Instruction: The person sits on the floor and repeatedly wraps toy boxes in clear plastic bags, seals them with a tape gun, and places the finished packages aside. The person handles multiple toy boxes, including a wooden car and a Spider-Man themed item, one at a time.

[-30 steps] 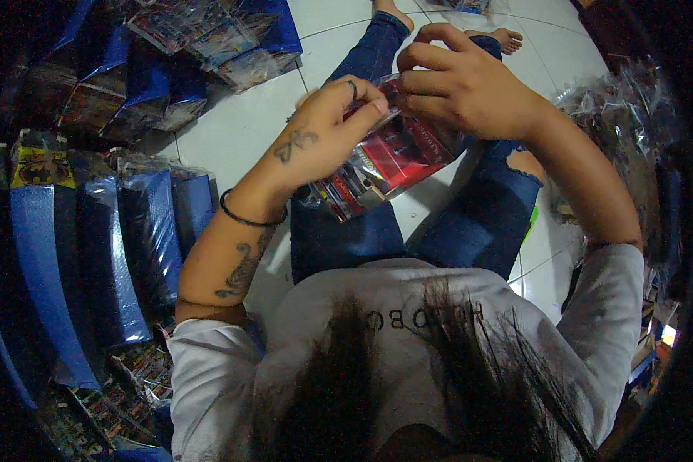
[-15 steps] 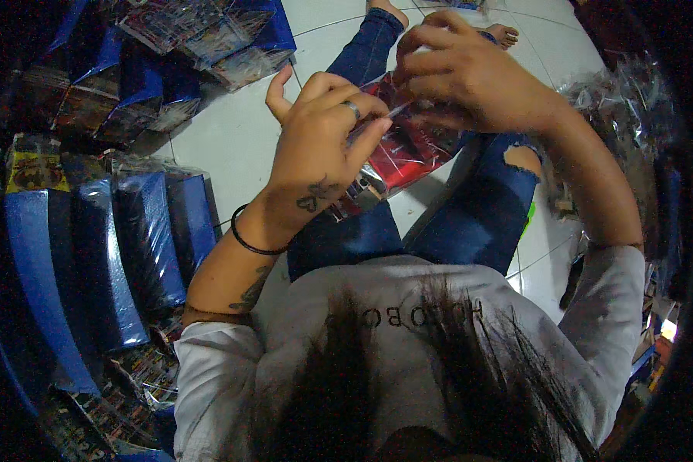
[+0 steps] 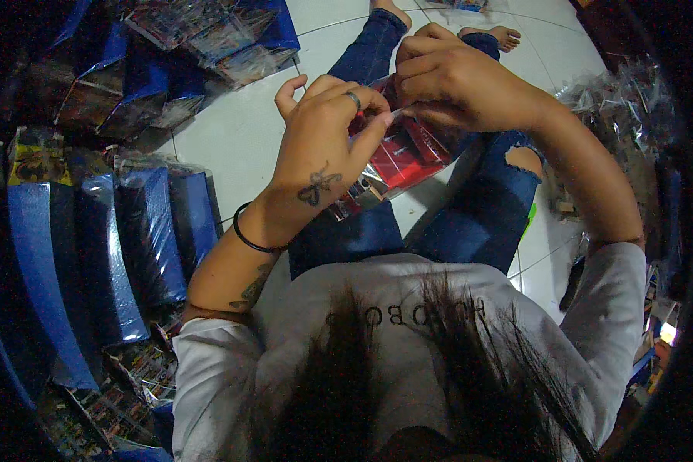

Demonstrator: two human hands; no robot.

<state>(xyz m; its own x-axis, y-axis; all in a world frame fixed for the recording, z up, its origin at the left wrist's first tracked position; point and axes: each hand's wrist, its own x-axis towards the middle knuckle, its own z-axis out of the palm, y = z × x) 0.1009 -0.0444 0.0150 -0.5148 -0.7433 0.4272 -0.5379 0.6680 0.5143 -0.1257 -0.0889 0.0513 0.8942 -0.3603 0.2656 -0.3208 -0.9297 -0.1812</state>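
Observation:
Across my lap lies a red and black box point(image 3: 400, 163) in a clear plastic wrapper, tilted, with a lighter printed end toward me. My left hand point(image 3: 333, 123) is above its left part, thumb and forefinger pinched on a whitish edge of the clear plastic point(image 3: 396, 114), the little finger raised. My right hand point(image 3: 470, 83) is at the far right of the box, its fingers curled and closed close to the same edge. The right fingertips are partly hidden, but they seem to grip the plastic too. Both hands cover the far part of the box.
Blue boxes in clear wrap point(image 3: 150, 223) stand in a row at my left. More wrapped packages point(image 3: 231, 42) are piled at the far left. Crumpled clear plastic bags point(image 3: 620, 100) lie at the right. My legs point(image 3: 470, 212) stretch over the white tiled floor point(image 3: 239, 146).
My right hand has come down slightly, its fingers curling tighter near the plastic edge. My left hand keeps its pinch and has barely shifted.

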